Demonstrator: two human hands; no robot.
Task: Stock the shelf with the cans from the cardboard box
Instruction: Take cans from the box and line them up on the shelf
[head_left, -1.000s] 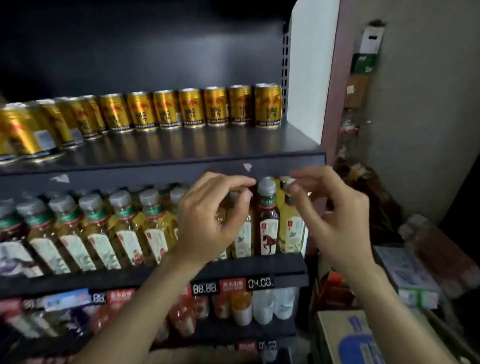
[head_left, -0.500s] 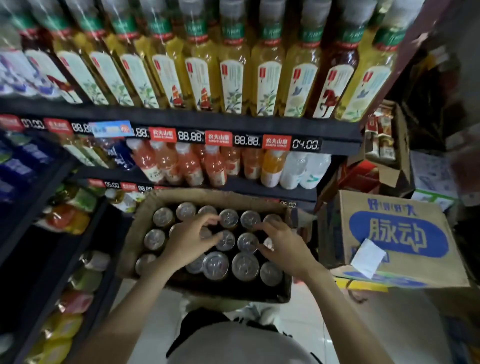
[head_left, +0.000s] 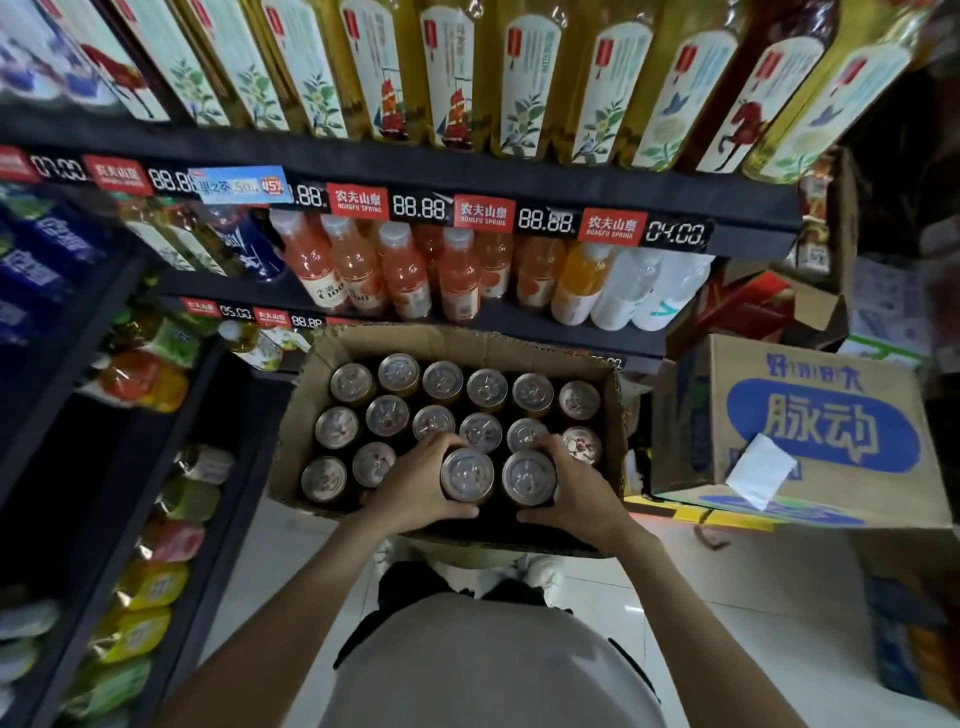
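Observation:
An open cardboard box (head_left: 470, 340) stands on the floor below me, filled with several upright cans seen from their silver tops. My left hand (head_left: 415, 488) grips one can (head_left: 466, 474) at the box's near side. My right hand (head_left: 576, 488) grips the can beside it (head_left: 528, 477). Both held cans sit higher than the rest and touch each other. The shelf with the gold cans is out of view above.
Dark shelves (head_left: 519, 182) in front carry tea bottles, orange juice bottles (head_left: 400, 270) and price tags. A closed blue-printed carton (head_left: 810, 431) sits right of the box. Shelves with pouches (head_left: 150, 582) run along the left. White tiled floor lies below.
My view dropped from the upper shelf down to the box. Both hands reached into the box, closed around two neighbouring cans and have lifted them a little.

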